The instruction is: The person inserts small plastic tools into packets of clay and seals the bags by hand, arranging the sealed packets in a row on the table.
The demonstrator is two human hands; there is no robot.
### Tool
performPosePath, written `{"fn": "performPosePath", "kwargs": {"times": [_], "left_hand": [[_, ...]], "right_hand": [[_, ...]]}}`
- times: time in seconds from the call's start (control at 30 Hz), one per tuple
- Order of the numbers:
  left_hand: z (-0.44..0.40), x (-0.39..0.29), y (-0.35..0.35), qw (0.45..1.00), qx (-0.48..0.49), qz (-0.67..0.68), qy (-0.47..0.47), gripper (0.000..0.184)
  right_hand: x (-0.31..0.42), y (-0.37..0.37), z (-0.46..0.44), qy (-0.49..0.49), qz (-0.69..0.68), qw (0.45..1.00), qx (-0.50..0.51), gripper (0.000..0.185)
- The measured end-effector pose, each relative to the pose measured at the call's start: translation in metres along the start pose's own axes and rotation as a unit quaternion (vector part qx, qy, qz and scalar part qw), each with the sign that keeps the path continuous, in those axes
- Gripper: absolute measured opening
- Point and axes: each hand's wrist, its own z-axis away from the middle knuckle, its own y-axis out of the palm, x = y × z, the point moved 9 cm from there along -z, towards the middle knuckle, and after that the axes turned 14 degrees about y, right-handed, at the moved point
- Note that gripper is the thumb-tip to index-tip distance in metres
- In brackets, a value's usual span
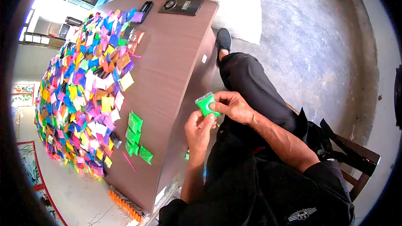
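A small clear packet of bright green material (205,103) is held up in front of my body, just off the table's edge. My right hand (235,107) pinches its right side between thumb and fingers. From below, my left hand (198,132) closes its thumb and fingers on the packet's lower edge. On the table nearby lie several similar green packets (133,134) in a short row, one of them set slightly apart. A thin pink strip (129,161) rests beside them.
A large heap of many-coloured packets (83,96) covers the far side of the brown table (161,67). A dark phone (181,6) lies near one end. White plastic sheeting (234,4) hangs past that end. An orange-bristled brush (124,206) is at the other end.
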Motion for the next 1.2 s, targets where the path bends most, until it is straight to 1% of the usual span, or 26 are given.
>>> {"fn": "performPosePath", "kwargs": {"times": [0.07, 0.13, 0.3, 0.37, 0.5, 0.57, 0.6, 0.67, 0.8, 0.87, 0.9, 1.0, 1.07, 1.2], "left_hand": [[0.000, 0.002, -0.007, 0.999, -0.001, -0.039, 0.017, 0.015], [0.000, 0.001, -0.009, 0.999, -0.004, -0.045, 0.016, 0.015], [-0.002, -0.004, -0.007, 0.998, 0.012, -0.056, 0.020, 0.017], [-0.003, -0.014, -0.008, 0.998, -0.036, -0.035, 0.027, 0.021], [-0.007, -0.004, -0.021, 0.997, -0.031, -0.056, 0.037, 0.022], [-0.008, -0.008, -0.022, 0.992, -0.015, -0.114, 0.061, 0.019], [-0.008, -0.009, -0.023, 0.992, -0.015, -0.114, 0.060, 0.019], [-0.008, -0.019, -0.022, 0.980, 0.006, -0.178, 0.089, 0.018], [-0.006, -0.013, -0.017, 0.988, 0.012, -0.143, 0.061, 0.019], [-0.006, -0.018, -0.012, 0.995, -0.028, -0.076, 0.064, 0.020], [-0.006, -0.018, -0.013, 0.995, -0.028, -0.076, 0.063, 0.020], [-0.008, -0.019, -0.016, 0.994, -0.017, -0.086, 0.061, 0.021], [-0.008, -0.029, -0.013, 0.980, 0.011, -0.171, 0.099, 0.021], [-0.008, -0.029, -0.017, 0.974, 0.012, -0.190, 0.124, 0.021]], "right_hand": [[-0.001, 0.002, -0.001, -0.001, 0.000, 1.000, 0.016, 0.017], [-0.001, 0.008, 0.001, 0.003, -0.021, 0.999, 0.042, 0.017], [0.005, 0.007, 0.003, -0.011, 0.001, 1.000, 0.028, 0.015], [0.006, 0.006, 0.004, -0.014, 0.013, 1.000, 0.020, 0.013], [0.000, 0.006, 0.001, -0.020, 0.037, 0.999, 0.026, 0.015], [0.000, 0.007, 0.000, -0.029, 0.045, 0.998, 0.023, 0.015], [-0.001, 0.007, 0.000, -0.021, 0.042, 0.999, 0.024, 0.017], [-0.003, 0.007, -0.001, -0.013, 0.040, 0.999, 0.027, 0.019], [-0.002, 0.006, 0.000, -0.012, 0.007, 0.999, 0.032, 0.018], [0.000, 0.006, 0.001, -0.019, -0.001, 0.999, 0.032, 0.018], [0.001, 0.006, 0.002, -0.016, 0.007, 0.999, 0.030, 0.017], [0.003, 0.008, 0.004, -0.009, 0.033, 0.999, 0.019, 0.017], [0.002, 0.008, 0.003, -0.005, 0.049, 0.999, 0.008, 0.017], [0.002, 0.009, 0.002, -0.018, 0.033, 0.999, 0.013, 0.018]]}}
